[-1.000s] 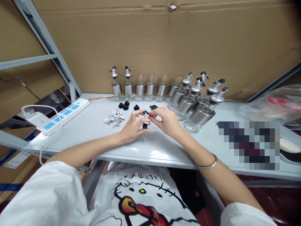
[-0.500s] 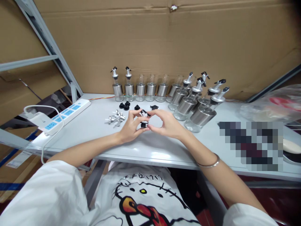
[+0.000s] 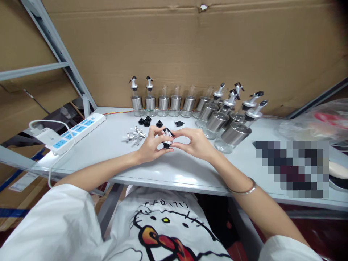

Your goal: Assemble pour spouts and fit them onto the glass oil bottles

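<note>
Small silver-and-black pourer spout (image 3: 167, 138) being pinched between left hand (image 3: 151, 144) and right hand (image 3: 194, 143), just above white desk (image 3: 114, 145). Spouts already fitted on several steel-sleeved glass bottles (image 3: 227, 125); four in back row (image 3: 175, 103) uncapped; loose silver spouts (image 3: 134, 136) and black stoppers (image 3: 146, 121) waiting.

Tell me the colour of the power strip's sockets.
Blue, on a white power strip, seen in the head view.

— What stood behind us?
— A wall of brown cardboard sheets (image 3: 190, 50) filled the upper frame, with a small tear at top centre.
— And the furniture?
— We faced a pale grey table (image 3: 108, 145) mid-frame; a grey metal shelving frame (image 3: 49, 40) slanted across the upper left. Light fell evenly, glinting off the tabletop.
</note>
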A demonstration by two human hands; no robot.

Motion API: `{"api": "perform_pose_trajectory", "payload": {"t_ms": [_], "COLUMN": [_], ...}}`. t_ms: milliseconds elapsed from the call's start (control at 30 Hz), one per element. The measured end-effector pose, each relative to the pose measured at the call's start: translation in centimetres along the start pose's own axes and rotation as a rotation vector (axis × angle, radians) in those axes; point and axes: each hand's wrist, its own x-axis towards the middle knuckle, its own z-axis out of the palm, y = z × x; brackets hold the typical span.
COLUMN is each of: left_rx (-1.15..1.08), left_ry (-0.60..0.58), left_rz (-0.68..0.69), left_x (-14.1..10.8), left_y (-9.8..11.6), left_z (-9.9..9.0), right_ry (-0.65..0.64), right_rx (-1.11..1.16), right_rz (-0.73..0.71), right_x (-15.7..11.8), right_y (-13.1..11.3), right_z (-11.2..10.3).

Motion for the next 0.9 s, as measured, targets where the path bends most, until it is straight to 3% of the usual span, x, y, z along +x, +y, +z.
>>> {"api": "perform_pose_trajectory", "payload": {"t_ms": [300, 533, 900], "left_rx": [-0.039, -0.053, -0.097], "left_ry": [0.028, 0.037, 0.005], "left_rz": [0.012, 0.057, 0.016], "left_x": [0.25, 0.81, 0.84], "left_y": [0.04, 0.07, 0.15], "left_z": [0.03, -0.09, -0.32], "right_ry": [-0.002, -0.203, -0.208], "right_rx": [-0.063, -0.229, -0.281], "right_rz": [-0.005, 0.011, -0.011], "right_x": [0.02, 0.31, 0.17], "right_y": [0.16, -0.29, -0.26], "right_z": [0.11, -0.13, 0.08]}}
